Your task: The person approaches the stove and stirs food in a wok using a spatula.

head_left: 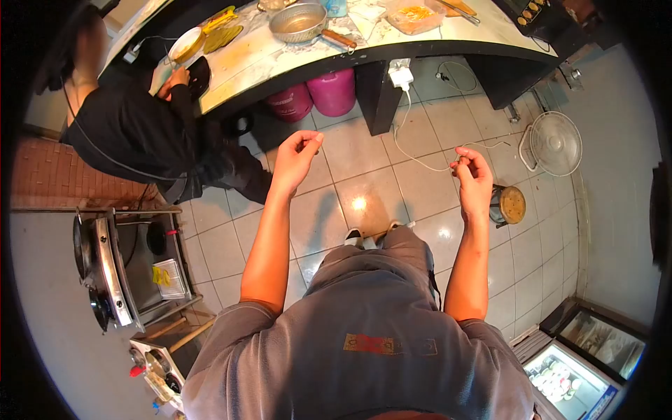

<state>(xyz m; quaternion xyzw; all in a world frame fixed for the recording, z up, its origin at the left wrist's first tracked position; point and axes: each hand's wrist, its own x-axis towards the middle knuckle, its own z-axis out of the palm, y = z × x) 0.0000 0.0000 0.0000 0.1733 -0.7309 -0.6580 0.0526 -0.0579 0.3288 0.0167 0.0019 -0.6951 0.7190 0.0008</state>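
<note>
Both my arms reach forward over the tiled floor. My left hand (297,159) is closed, thumb and forefinger pressed together, short of the counter (252,66); anything in the pinch is too small to name. My right hand (472,175) has its fingers curled towards the thumb, with something small and dark at the fingertips that I cannot make out. A thin white cable (420,163) passes behind that hand, running from a white plug (400,73) on the counter's leg. Below and right of the hand is a round wooden stool (512,204).
On the counter are a metal pan (297,24) and a plastic tub (414,15). Pink cylinders (332,92) stand underneath. A person in black (133,133) works at the left. A fan (555,143) stands right; a stove (112,269) is left, a glass-topped freezer (570,371) lower right.
</note>
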